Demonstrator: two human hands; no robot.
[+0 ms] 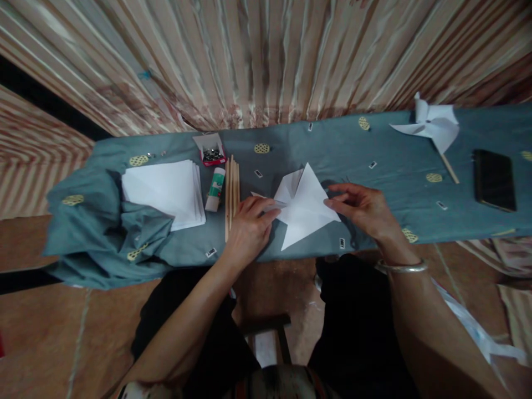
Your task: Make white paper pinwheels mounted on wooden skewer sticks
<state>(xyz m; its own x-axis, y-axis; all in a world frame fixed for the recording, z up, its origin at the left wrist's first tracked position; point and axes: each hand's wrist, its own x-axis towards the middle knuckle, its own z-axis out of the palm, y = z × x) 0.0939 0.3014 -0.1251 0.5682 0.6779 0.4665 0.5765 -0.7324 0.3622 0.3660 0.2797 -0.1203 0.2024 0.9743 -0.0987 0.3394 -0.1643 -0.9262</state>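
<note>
A white paper pinwheel piece [305, 208], cut and partly folded into pointed blades, lies on the cloth in front of me. My left hand [249, 224] is closed at its left side, thumb and fingers pinching a folded flap. At the right edge is my right hand [363, 210], a fingertip touching the paper while the other fingers stand slightly apart. Just left of my left hand lie several thin wooden sticks [233, 188]. Beside them is a green and white glue stick [215, 190]. The paper's underside is hidden.
A stack of white paper [162, 191] lies at the left, partly under bunched cloth [95, 221]. Behind the glue stick sits an open box of metal pins [211, 152]. A finished pinwheel on a stick [436, 124] and a dark phone [494, 180] lie at the right.
</note>
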